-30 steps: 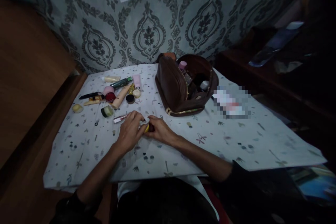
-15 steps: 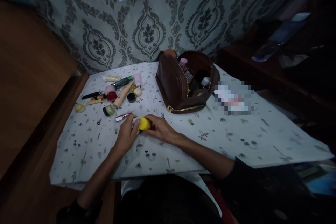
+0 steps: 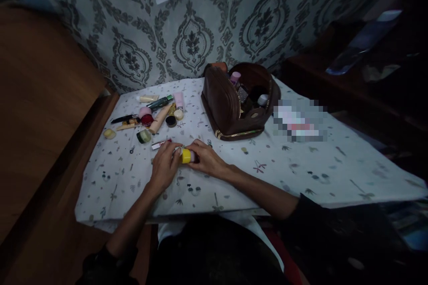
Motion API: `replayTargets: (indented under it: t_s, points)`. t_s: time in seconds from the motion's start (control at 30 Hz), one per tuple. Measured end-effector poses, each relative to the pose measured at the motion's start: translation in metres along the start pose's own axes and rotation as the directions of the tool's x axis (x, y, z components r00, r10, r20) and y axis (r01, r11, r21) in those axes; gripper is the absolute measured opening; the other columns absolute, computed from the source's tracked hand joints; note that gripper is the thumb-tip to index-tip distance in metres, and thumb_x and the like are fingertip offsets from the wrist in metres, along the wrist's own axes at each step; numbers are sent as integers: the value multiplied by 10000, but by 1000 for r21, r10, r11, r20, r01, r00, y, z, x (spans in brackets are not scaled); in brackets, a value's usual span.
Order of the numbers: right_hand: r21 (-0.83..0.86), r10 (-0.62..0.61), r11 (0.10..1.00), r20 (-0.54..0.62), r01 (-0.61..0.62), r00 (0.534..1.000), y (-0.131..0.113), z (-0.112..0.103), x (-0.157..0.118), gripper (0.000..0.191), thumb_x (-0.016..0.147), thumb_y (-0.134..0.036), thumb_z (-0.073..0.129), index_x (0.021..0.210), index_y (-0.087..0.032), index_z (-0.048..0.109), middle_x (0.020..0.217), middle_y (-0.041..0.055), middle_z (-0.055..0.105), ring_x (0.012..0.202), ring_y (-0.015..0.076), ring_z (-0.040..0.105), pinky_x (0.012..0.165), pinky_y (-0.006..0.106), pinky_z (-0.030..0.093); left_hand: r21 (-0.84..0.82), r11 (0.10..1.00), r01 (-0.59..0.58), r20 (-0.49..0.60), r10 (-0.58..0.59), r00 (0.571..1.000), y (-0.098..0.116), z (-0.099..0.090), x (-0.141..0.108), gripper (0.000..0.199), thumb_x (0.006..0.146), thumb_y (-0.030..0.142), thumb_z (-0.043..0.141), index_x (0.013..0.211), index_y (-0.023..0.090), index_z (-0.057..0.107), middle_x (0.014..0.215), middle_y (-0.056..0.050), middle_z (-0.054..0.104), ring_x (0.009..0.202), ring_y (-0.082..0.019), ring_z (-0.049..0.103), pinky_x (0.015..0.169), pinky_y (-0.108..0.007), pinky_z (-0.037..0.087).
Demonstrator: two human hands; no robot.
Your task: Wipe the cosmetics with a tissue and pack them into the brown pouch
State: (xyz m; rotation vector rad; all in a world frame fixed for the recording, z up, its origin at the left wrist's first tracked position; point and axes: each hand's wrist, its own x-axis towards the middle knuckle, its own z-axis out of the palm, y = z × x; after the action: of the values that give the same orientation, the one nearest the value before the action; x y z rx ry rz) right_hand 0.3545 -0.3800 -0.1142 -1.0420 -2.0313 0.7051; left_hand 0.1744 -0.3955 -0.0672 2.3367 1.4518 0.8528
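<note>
Between my hands, just above the patterned tablecloth (image 3: 220, 178), is a small cylindrical container with a yellow cap (image 3: 186, 156) and a paler body. My right hand (image 3: 207, 159) wraps round the body end. At the yellow end, my left hand (image 3: 165, 162) is closed, thumb and fingers against the cap; its inner fingers are partly hidden. A lip gloss tube (image 3: 158, 145) lies just beyond my left fingers. Farther left sits a small greenish jar (image 3: 144, 136) on its side. Behind my right hand stands a brown cosmetic bag (image 3: 219, 102), unzipped, with bottles inside.
Several cosmetics lie in a group at the back left: a pink tube (image 3: 179, 100), a dark green bottle (image 3: 159, 102), a beige tube (image 3: 160, 119) and a red round jar (image 3: 147, 119). A blurred-out packet (image 3: 297, 121) lies right of the bag. The wallpapered wall (image 3: 194, 40) bounds the table's back.
The view has shifted slightly, so the table things appear a little farther right. My left fingers have shifted on the yellow cap, and more of the pale body shows beside my right hand.
</note>
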Motion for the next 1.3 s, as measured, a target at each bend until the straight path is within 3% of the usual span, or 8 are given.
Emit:
replayTargets:
  t_s: [0.3,0.53,0.67,0.77,0.9,1.03,1.2,1.3]
  points:
    - [-34,-3,999,2,3,1000,1,0,1,241,710,-193,776,905,-133,648,871,28,519,791,169,531,720,286,465,202,958,-203,72,192,979,17,-11,4,229,963,221,464,1085,213,657,1005,-51,707,986,-234,590,927,-392,480]
    - [28,141,990,3,-141,990,0,-3,9,246,645,-155,771,883,-128,715,800,17,566,712,155,557,665,269,447,254,854,-455,225,405,886,11,-7,-9,275,939,96,461,1049,233,671,1177,-49,701,1185,-232,565,886,-371,549]
    - [116,184,976,-6,-182,983,7,-2,12,315,605,-145,779,917,-143,737,821,23,627,741,163,591,678,270,467,278,835,-475,142,454,880,1,1,-20,268,952,112,461,1044,224,686,1186,-57,713,1163,-237,592,867,-369,562]
    - [383,268,888,16,-254,963,11,-1,12,336,609,-224,791,925,-134,721,851,22,671,757,166,628,684,269,501,276,846,-456,-15,479,878,-5,3,-25,228,944,122,487,1016,208,686,1133,-71,724,1080,-227,613,848,-350,556]
    - [673,312,651,183,-350,932,10,-4,10,519,583,-374,840,1016,-133,686,870,21,713,775,169,669,756,305,542,151,915,-375,-164,397,903,-6,3,-26,230,931,120,483,1029,210,671,1051,-81,698,998,-206,623,869,-360,536]
    - [741,269,566,247,-360,931,7,-7,9,623,533,-412,887,1054,-153,664,912,27,722,831,176,685,832,335,549,-66,970,-234,-234,213,949,0,3,-26,177,931,181,506,1013,218,658,1032,-66,666,992,-197,630,886,-362,516]
    - [660,132,723,160,-205,978,5,-6,8,635,557,-432,879,1070,-162,619,973,26,665,922,188,634,891,338,501,-287,957,-44,-242,-28,970,8,3,-20,106,920,263,551,950,208,636,970,-43,682,999,-205,630,915,-355,488]
    - [553,52,828,98,-98,994,2,-5,4,596,592,-388,861,1063,-177,563,959,2,593,901,169,573,820,286,475,-357,934,27,-178,-96,979,10,3,-16,117,912,274,559,954,199,638,952,-34,693,955,-197,637,883,-329,490]
